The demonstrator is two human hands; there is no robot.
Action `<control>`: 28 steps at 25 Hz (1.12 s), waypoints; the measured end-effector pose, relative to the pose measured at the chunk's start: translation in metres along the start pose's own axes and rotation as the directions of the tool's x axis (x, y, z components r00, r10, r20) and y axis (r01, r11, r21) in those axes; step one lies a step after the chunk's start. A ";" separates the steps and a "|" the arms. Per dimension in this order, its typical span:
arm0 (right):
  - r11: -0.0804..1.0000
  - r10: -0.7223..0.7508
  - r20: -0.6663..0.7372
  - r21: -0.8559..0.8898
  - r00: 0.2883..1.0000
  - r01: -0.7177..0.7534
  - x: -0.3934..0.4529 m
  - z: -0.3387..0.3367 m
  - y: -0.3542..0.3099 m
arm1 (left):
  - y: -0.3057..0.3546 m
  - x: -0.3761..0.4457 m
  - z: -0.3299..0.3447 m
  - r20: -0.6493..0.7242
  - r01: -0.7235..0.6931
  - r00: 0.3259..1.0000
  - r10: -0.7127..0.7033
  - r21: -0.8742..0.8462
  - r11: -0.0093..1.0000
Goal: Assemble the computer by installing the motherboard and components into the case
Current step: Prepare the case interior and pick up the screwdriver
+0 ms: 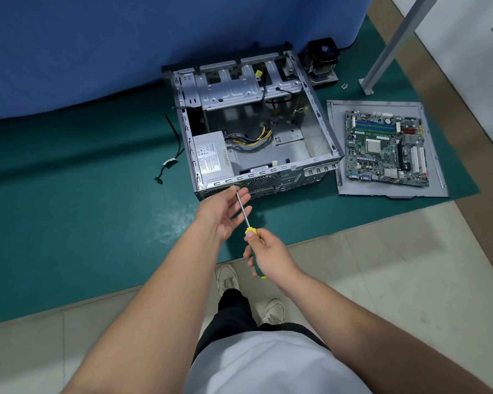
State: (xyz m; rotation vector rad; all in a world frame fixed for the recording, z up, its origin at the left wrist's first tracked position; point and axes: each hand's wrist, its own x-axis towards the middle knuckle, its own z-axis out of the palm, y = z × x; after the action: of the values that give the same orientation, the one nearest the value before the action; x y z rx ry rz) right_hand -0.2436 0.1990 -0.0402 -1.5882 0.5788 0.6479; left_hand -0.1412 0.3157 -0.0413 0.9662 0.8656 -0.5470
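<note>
With the right hand (pixel 269 255) gripping the screwdriver (pixel 244 211) and the left hand's (pixel 225 213) fingers loose on its shaft, the tip could slip and scratch the case (pixel 322 160).

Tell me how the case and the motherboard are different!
The case is a big open metal box with walls; the motherboard is a flat thin board. The case is grey and silver; the motherboard is green with many small parts. The case sits on the green mat; the motherboard lies on a grey panel to its right, not yet inside the case. Both are low on the floor, and no hand touches either.
</note>
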 end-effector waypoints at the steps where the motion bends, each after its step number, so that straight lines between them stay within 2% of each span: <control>1: 1.000 0.000 -0.006 0.000 1.000 0.000 0.000 0.002 0.000 | 0.000 0.001 0.000 0.000 -0.002 1.000 0.002 0.006 1.000; 6: 0.996 0.020 -0.018 0.088 1.000 -0.018 0.001 0.009 -0.001 | 0.000 0.000 -0.001 0.009 -0.037 0.999 0.037 0.019 0.999; 9: 0.974 0.074 -0.001 0.215 0.997 -0.072 0.000 0.010 -0.003 | -0.004 -0.002 -0.003 0.030 -0.069 0.997 0.069 0.010 0.998; 13: 0.826 0.199 0.251 0.477 0.947 -0.300 0.000 0.003 -0.012 | -0.010 -0.012 -0.011 0.128 -0.076 0.989 0.071 0.036 0.996; 14: 0.797 0.208 0.306 0.498 0.929 -0.342 0.000 0.002 -0.013 | -0.010 -0.014 -0.011 0.142 -0.080 0.987 0.072 0.046 0.996; 16: 0.789 0.202 0.332 0.502 0.922 -0.354 0.001 -0.001 -0.013 | -0.009 -0.016 -0.011 0.134 -0.095 0.987 0.085 0.072 0.993; 19: 0.819 0.195 0.247 0.491 0.949 -0.297 -0.001 -0.002 -0.010 | -0.006 -0.017 -0.006 0.067 -0.115 0.992 0.110 0.086 0.990; 22: 0.842 0.131 0.115 0.511 0.985 -0.171 -0.004 0.000 -0.005 | -0.006 -0.017 -0.003 -0.005 -0.154 0.988 0.155 0.100 0.983; 25: 0.889 0.071 0.025 0.452 0.997 -0.075 -0.010 0.009 -0.003 | -0.012 -0.017 0.002 -0.067 -0.216 0.971 0.228 0.151 0.965; 28: 0.885 0.098 0.013 0.456 0.995 -0.093 -0.013 0.015 -0.006 | -0.016 -0.020 0.002 -0.079 -0.248 0.962 0.262 0.158 0.956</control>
State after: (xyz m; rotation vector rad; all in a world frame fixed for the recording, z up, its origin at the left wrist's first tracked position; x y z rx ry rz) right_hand -0.2494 0.2141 -0.0282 -1.1252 0.7602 0.5270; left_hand -0.1637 0.3070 -0.0323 1.2282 0.7807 -0.3454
